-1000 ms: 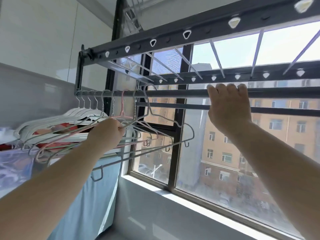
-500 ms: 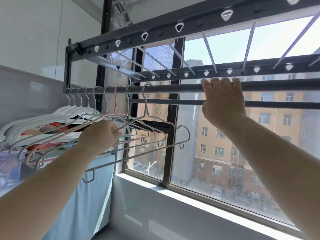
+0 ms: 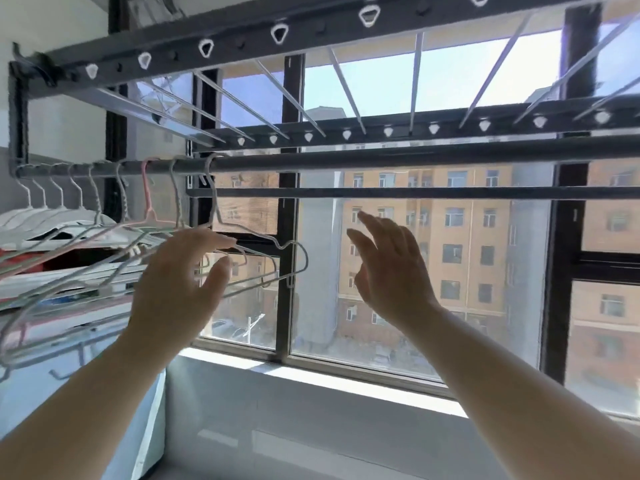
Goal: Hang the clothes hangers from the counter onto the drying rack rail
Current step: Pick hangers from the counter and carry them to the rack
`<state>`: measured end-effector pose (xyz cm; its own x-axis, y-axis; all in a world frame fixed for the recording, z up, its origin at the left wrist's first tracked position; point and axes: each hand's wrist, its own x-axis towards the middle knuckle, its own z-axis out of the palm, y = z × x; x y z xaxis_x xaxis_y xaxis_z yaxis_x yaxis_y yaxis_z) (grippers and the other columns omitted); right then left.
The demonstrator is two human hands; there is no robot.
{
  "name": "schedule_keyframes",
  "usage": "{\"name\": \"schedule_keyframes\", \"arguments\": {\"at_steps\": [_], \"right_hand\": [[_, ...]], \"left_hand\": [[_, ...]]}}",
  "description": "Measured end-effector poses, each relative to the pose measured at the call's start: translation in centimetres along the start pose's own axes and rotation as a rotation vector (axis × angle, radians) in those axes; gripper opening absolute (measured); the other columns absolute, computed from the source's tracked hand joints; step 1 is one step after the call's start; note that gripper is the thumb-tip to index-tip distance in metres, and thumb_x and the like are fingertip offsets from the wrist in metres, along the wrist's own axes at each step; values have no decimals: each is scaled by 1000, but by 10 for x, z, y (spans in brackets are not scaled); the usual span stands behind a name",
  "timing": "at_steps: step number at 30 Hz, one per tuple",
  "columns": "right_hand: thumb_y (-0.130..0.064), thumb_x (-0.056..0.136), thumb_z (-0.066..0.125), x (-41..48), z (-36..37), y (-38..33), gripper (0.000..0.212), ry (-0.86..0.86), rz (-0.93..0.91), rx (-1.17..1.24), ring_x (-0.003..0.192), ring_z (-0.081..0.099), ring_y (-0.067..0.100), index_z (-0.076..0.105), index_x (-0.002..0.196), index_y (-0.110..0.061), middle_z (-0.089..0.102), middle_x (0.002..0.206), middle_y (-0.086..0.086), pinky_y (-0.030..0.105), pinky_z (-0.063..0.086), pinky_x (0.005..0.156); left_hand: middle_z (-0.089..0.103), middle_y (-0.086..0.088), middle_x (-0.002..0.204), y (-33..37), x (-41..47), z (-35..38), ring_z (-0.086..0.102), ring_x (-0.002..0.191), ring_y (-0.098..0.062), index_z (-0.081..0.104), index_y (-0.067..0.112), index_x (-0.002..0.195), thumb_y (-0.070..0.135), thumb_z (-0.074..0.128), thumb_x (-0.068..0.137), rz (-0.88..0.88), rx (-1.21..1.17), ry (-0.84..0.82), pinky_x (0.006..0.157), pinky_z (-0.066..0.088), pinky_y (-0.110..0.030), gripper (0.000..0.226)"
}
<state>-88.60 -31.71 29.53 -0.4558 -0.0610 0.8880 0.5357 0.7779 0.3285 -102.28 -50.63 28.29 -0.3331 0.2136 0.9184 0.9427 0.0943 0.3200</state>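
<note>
Several hangers, white, grey and one pink (image 3: 148, 199), hang by their hooks from the left end of the dark drying rack rail (image 3: 381, 156). The rightmost grey wire hanger (image 3: 277, 244) hangs nearest the window. My left hand (image 3: 180, 285) is open with fingers spread, right in front of that hanger's shoulder, holding nothing. My right hand (image 3: 388, 271) is also open, fingers apart, in the air below the rail and apart from it. The counter is out of sight.
A second lower rail (image 3: 415, 192) runs behind the first. The rack's upper frame (image 3: 242, 32) with peg holes and thin rods spans overhead. Behind stand the window (image 3: 433, 254) and its white sill (image 3: 311, 375). Stacked items and a blue cloth (image 3: 52, 393) lie at the left.
My right hand has let go of the rail and dropped below it. My left hand has opened and released the hangers, which stay on the rail. The view has shifted right.
</note>
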Motion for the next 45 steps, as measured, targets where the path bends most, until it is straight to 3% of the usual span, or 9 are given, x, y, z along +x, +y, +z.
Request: {"name": "schedule_keyframes", "arguments": {"at_steps": [3, 6, 10, 13, 18, 24, 31, 38, 45], "right_hand": [[-6, 46, 84, -26, -21, 24, 47, -94, 17, 1, 90, 67, 32, 70, 91, -4, 68, 104, 17, 43, 54, 77], [-7, 55, 82, -61, -53, 62, 38, -247, 75, -37, 81, 69, 28, 68, 90, -5, 70, 94, 13, 37, 56, 72], [-14, 91, 43, -131, -106, 128, 25, -489, 327, 37, 101, 61, 23, 59, 111, -12, 65, 112, 6, 28, 45, 87], [-13, 90, 41, -193, -160, 180, 24, -576, 497, -12, 99, 60, 24, 61, 103, -13, 66, 109, 6, 23, 40, 76], [-13, 89, 40, -294, -272, 258, 23, -716, 787, -139, 98, 58, 26, 59, 103, -13, 65, 106, 8, 28, 40, 74], [-14, 89, 40, -403, -404, 313, 23, -690, 1140, -309, 80, 54, 20, 60, 100, -12, 66, 97, 6, 24, 36, 63], [-13, 88, 42, -505, -509, 341, 20, -642, 1484, -525, 81, 59, 23, 61, 93, -11, 66, 89, 5, 28, 45, 68], [-14, 87, 41, -583, -546, 408, 20, -613, 1613, -643, 73, 52, 14, 61, 93, -16, 58, 81, -5, 23, 39, 64], [-15, 89, 42, -651, -556, 509, 21, -544, 1703, -705, 89, 49, 13, 60, 101, -15, 59, 100, -5, 22, 39, 73]], "left_hand": [[58, 12, 81, 27, -15, 27, 58, 78, -19, 65, 18, 93, 27, 47, 76, -47, -136, -77, 77, 43, -31, 26], [62, 7, 80, 64, -27, 65, 57, 69, -17, 63, 28, 86, 23, 56, 85, -83, -193, -166, 72, 44, -30, 8], [62, 9, 74, 144, -49, 125, 57, 67, -14, 60, 36, 75, 18, 57, 85, -63, -284, -321, 65, 40, -24, 21], [71, 3, 82, 222, -79, 174, 63, 80, -21, 65, 35, 77, 21, 54, 84, -70, -372, -497, 73, 43, -27, 19], [72, -5, 94, 360, -132, 241, 63, 91, -26, 69, 24, 84, 23, 51, 86, -38, -464, -849, 84, 48, -32, 18], [69, -1, 79, 509, -214, 290, 63, 78, -25, 55, 35, 55, 24, 54, 84, 31, -682, -1104, 63, 47, -29, 31], [59, 17, 66, 645, -305, 330, 62, 76, -16, 51, 39, 61, 22, 47, 88, 223, -850, -1321, 66, 44, -23, 32], [61, 12, 71, 754, -372, 406, 60, 77, -16, 53, 36, 67, 24, 48, 88, 248, -927, -1390, 68, 45, -25, 25], [65, 5, 90, 869, -417, 505, 56, 78, -17, 63, 27, 86, 23, 46, 88, 329, -850, -1451, 65, 38, -22, 17]]}}
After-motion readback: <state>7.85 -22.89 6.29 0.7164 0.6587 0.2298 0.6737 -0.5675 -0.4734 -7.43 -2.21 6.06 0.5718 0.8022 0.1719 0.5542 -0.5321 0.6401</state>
